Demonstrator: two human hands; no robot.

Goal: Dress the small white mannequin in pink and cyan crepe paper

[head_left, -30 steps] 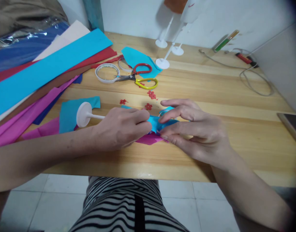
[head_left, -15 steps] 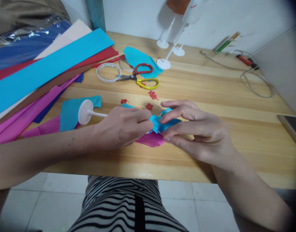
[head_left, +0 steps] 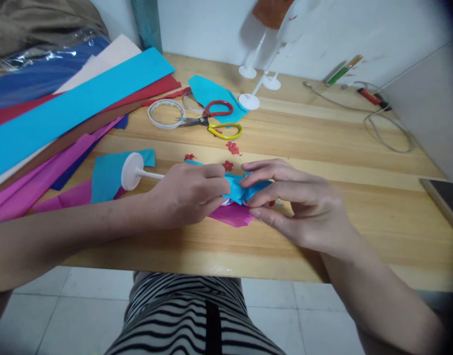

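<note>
My left hand [head_left: 195, 195] is closed, its fingers pinched on the left side of a small piece of bright blue crepe paper [head_left: 235, 188]. Out of that fist, to the left, sticks a white plastic stem with a round base [head_left: 132, 171]; the rest of the stem is hidden by the hand. My right hand [head_left: 302, 202] grips the paper's right side between curved fingers and thumb. Under the blue paper shows a pink crepe paper piece [head_left: 233, 215] on the table. A bit of white and dark blue pattern peeks out between them, too covered to name.
Scissors [head_left: 206, 121] with red and yellow handles touch a tape roll [head_left: 149, 114] beyond my hands. Red flower cutouts [head_left: 233, 147] lie nearer. Coloured paper strips [head_left: 82, 101] pile up left. White stands [head_left: 249, 101] lean at the wall. A cable [head_left: 333, 102] and phone-like slab [head_left: 443, 197] lie right.
Both hands keep their hold on the blue paper. My right hand has shifted slightly left, and a bit of red now shows beneath its fingers. The view has moved a little.
</note>
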